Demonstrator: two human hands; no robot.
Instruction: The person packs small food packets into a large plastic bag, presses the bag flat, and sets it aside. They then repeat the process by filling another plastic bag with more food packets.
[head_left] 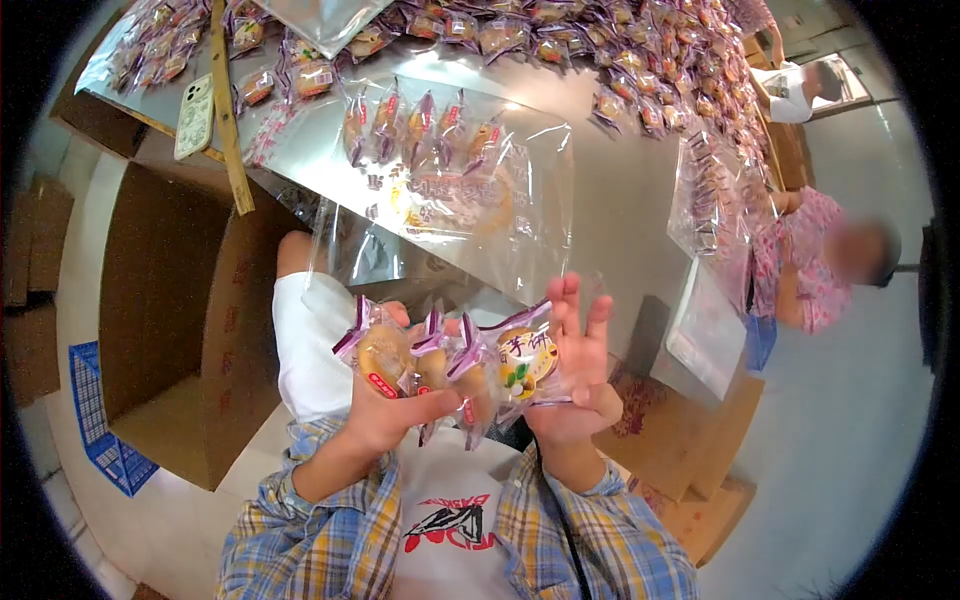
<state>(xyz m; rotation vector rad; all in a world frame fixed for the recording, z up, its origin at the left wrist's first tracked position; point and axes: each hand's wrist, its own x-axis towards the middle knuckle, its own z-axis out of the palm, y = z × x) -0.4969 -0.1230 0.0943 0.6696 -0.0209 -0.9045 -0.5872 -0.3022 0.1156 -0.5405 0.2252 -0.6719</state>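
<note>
Several wrapped cakes [427,366] stand side by side in my left hand [385,415], whose fingers and thumb close round them. At their right end, one more wrapped cake [525,365] shows its printed face and touches my right hand [580,370]. The right hand's fingers are spread and point upward, with the palm beside that cake. Beyond both hands, a large clear plastic bag [545,190] lies over the metal table's edge, with a row of wrapped cakes [420,125] in its far part.
Many wrapped cakes [650,60] cover the far table. A phone [195,117] lies beside a wooden strip [228,120]. An open cardboard box [165,300] and blue crate [100,420] stand left. At right are filled bags [705,190], cartons [670,430] and a co-worker [810,250].
</note>
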